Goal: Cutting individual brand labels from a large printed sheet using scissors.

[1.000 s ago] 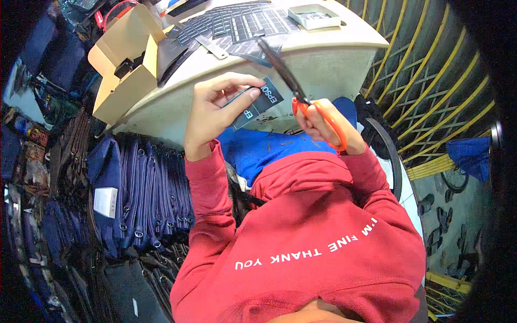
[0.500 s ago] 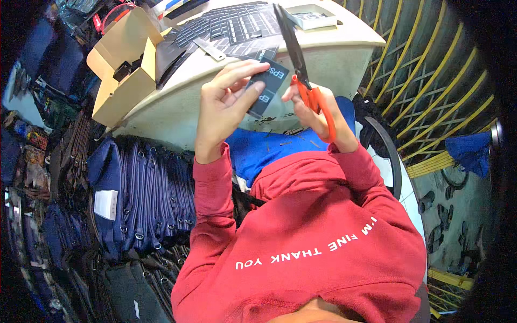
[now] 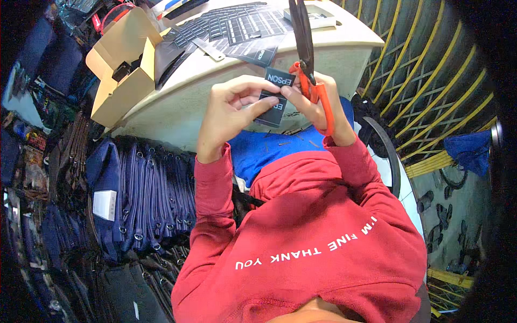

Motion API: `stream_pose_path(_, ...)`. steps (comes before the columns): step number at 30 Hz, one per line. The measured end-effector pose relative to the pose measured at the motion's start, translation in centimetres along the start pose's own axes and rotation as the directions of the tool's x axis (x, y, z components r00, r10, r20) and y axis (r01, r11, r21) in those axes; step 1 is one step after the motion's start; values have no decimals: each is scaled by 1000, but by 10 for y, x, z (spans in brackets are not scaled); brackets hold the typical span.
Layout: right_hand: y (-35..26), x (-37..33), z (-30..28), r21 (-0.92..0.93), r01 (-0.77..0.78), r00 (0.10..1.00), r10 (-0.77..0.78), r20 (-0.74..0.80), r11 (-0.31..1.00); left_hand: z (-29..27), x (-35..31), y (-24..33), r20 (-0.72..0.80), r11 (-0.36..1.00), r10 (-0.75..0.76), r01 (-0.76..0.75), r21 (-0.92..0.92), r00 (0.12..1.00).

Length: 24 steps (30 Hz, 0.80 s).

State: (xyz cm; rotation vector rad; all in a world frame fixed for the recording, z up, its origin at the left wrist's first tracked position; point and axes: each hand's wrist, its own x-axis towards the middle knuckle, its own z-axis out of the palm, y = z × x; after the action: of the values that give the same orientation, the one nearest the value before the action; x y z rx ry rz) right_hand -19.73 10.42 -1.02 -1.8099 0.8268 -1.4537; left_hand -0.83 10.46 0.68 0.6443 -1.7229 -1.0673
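My left hand (image 3: 223, 113) is closed, its thumb and fingers pinching a small dark label (image 3: 272, 117) with pale lettering. Just above that sits a second dark label (image 3: 276, 71), its lower edge between the fingertips of both hands. Orange-handled scissors (image 3: 302, 35) rest in my right hand (image 3: 314, 107), with long dark blades pointing up and away and looking closed. The thumb and a finger of that same hand touch the upper label. Whether the two labels are fully separate is hidden by the fingertips.
Sheets of dark labels (image 3: 245, 29) and a metal ruler (image 3: 209, 49) lie on the white table (image 3: 350, 39). An open cardboard box (image 3: 119, 94) stands at its left edge. Dark scraps dot the blue cloth (image 3: 253, 153) on my lap. Navy bags (image 3: 156, 188) are stacked at left; a folding gate (image 3: 425, 81) stands at right.
My right hand has moved left to meet the left one at the labels. The scissors have swung more upright, and the upper label now sits raised between both hands.
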Motion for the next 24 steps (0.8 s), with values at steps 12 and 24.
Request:
stream_pose_path(12, 21, -31, -33, 103, -162, 883, 98, 460, 981, -26, -8, 18, -241, 989, 107, -78, 126, 964)
stream_pose_path(24, 16, -23, -67, -92, -105, 692, 139, 708, 990, -24, -15, 32, -201, 983, 82, -47, 175, 976)
